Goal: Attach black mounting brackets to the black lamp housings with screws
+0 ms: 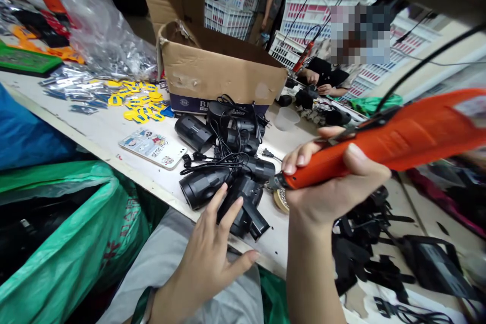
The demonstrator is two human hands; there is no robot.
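Note:
My right hand (322,195) is wrapped round an orange electric screwdriver (410,134) with a black cable. Its metal tip points left, towards a black plastic housing (245,205) at the table edge; whether the tip touches it I cannot tell. Beside that housing, my left hand (205,253) has its fingers spread, the fingertips at or just in front of the black plastic. Several more black rounded appliance bodies (193,131) with coiled black cords lie behind. A small round mesh piece (281,200) sits under the screwdriver's tip.
A phone in a printed case (154,148) lies left, near yellow tags (140,98) and small metallic packets (78,86). Behind stands an open cardboard box (224,71). Black parts (364,248) cover the right side. A green bag (72,233) hangs below. A person (322,76) works across the table.

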